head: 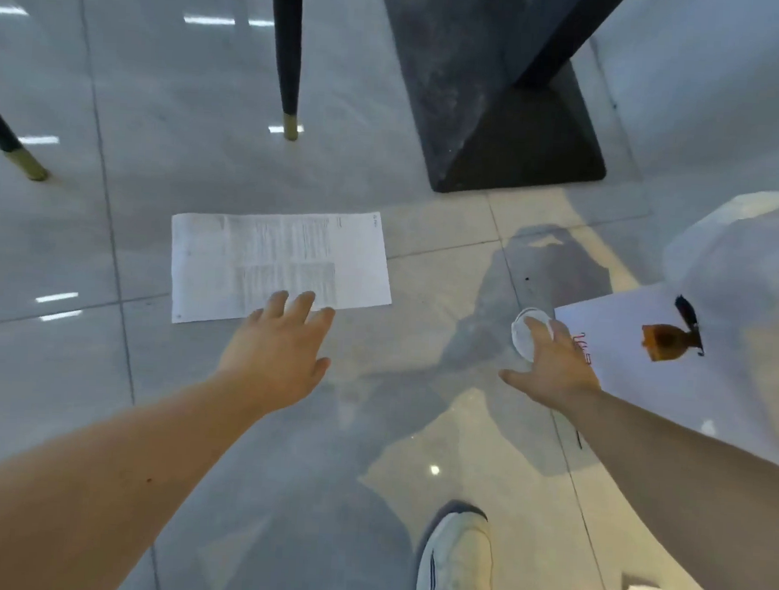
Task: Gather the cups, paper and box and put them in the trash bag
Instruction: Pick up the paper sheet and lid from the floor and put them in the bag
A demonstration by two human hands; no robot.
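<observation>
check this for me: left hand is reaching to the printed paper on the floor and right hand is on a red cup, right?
Not quite. The cup under the right hand is clear plastic, not red, as the head view shows. The rest stands: the left hand reaches to the printed paper on the floor.

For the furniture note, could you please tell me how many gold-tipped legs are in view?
2: one gold-tipped leg stands on the floor beyond the paper; the other slants in at the left edge. More may lie outside the picture.
</observation>
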